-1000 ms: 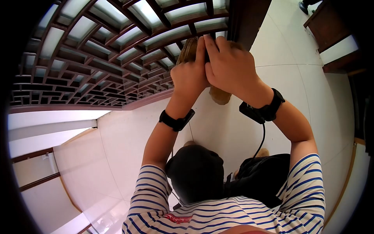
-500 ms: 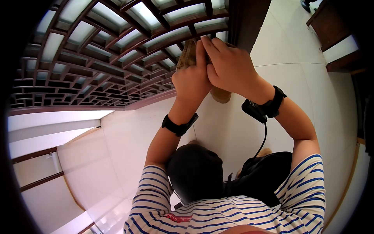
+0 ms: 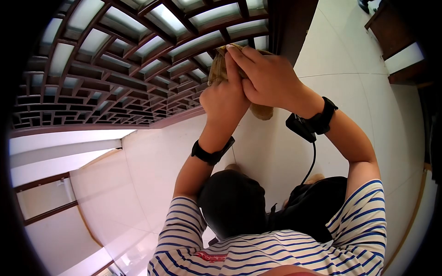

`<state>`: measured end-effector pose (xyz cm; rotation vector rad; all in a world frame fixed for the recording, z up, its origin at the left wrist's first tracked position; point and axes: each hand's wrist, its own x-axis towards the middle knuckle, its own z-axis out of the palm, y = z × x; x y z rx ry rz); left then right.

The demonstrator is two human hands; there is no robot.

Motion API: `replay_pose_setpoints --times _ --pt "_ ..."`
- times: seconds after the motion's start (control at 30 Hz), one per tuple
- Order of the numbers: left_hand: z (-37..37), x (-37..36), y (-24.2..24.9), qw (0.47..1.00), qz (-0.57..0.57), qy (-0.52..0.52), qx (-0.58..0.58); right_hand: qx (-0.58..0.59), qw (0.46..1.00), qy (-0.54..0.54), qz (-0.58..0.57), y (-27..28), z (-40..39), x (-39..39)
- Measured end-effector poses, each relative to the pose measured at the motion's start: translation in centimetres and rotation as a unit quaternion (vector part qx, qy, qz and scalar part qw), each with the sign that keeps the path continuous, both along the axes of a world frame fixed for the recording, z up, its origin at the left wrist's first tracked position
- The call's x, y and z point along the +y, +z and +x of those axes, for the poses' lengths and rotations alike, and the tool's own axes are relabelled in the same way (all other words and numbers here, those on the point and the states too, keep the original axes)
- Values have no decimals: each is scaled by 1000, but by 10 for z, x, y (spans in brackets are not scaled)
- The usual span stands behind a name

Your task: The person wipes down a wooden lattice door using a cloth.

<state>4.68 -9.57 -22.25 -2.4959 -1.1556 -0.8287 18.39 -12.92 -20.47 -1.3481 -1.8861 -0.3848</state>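
Since the earlier frame both hands have slid a little up and to the left along the wooden lattice screen, carrying the tan cloth with them, and the right wrist has risen slightly. At far left the dark lattice runs across pale glass panes; its narrow bars and recesses seem to be why the cloth is bunched small rather than spread flat, so it can be pushed into the gaps. Next comes the left hand, curled closed with its fingers wrapped into the cloth, the index finger stretched up along the fabric against a bar. A black band sits on its wrist. Just to the right, touching it, the right hand lies partly over the left, fingers bent and pressed down on the same cloth, likely to add pressure. A loose fold of cloth hangs below the two hands. The right wrist wears a black device with a cable dropping toward the dark trousers. White floor tiles fill the right side.
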Motion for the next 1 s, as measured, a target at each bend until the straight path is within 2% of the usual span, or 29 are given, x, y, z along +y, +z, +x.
replay_pose_setpoints --times 0.1,0.17,0.27,0.53,0.77,1.0 --pt "-2 -1 -1 1000 19 4 6 -10 1000 11 -10 -1 1 0" --pt "-2 -2 -3 1000 25 7 10 1 998 11 -69 -5 1 0" --pt "-3 -4 -7 999 33 5 16 -1 999 26 -32 -10 4 3" --pt "-4 -10 -16 999 29 -13 4 -58 998 23 -23 -20 7 0" --pt "-10 -13 -29 1000 -9 -21 13 -131 991 11 -28 -24 8 -3" --pt "-13 -17 -49 991 -120 -3 61 -88 993 55 -59 -38 9 -1"
